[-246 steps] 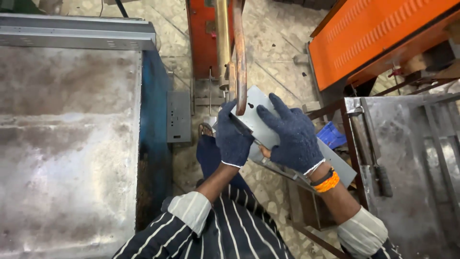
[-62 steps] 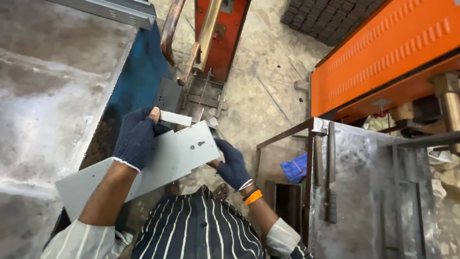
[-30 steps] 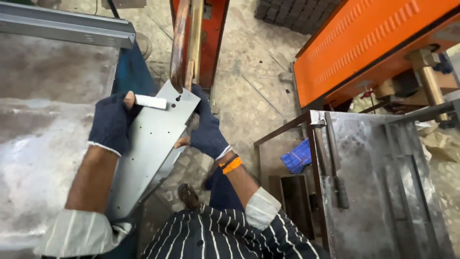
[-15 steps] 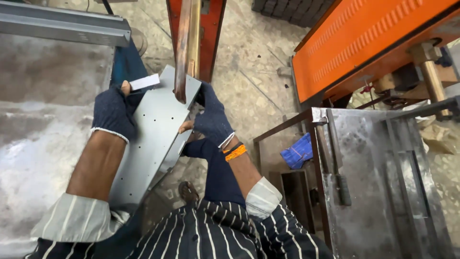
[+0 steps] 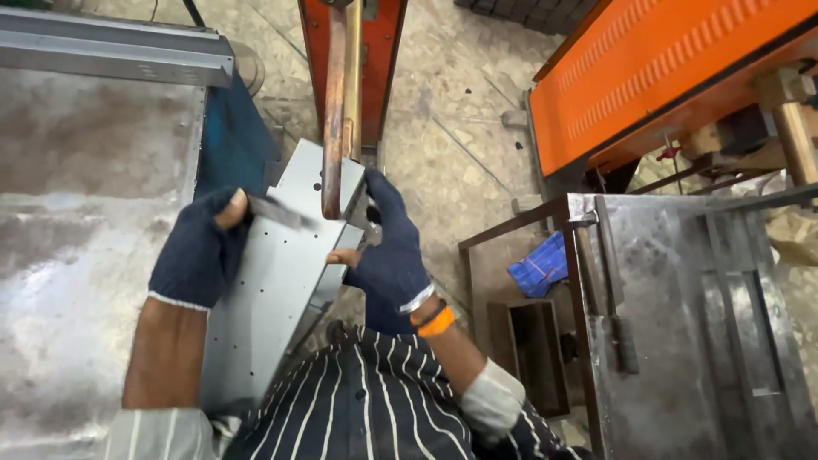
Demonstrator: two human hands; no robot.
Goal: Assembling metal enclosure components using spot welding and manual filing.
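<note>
Two gloved hands hold one long grey metal panel point(image 5: 273, 290) under the copper arm point(image 5: 333, 111) of the orange welding machine point(image 5: 354, 51). Your left hand point(image 5: 198, 255) grips the panel's left edge, fingers curled around it, with the bare thumb tip pressing a small metal strip point(image 5: 274, 211) flat against the panel face. Your right hand point(image 5: 392, 251) clasps the folded right edge, fingers wrapped over the flange, a bare fingertip showing through the glove, an orange wristband point(image 5: 434, 322) at the wrist.

The panel runs from your lap up to the copper arm, tilted, its upper end directly beneath the arm's tip; whether the tip touches the sheet cannot be told. Small holes dot its face.

Judged from its look, the panel is thin sheet steel: stiff along the folded edge, prone to flex across the flat face, light enough for two hands, with smooth faces and sharp cut edges. Hold it by the folded flange and the opposite edge, as shown, keeping fingers away from the arm's tip.

Beside your left arm lies a steel table point(image 5: 77, 213). On your right stand a second metal bench point(image 5: 699, 324), a blue cloth point(image 5: 538, 266), and an orange guard point(image 5: 673, 68).
</note>
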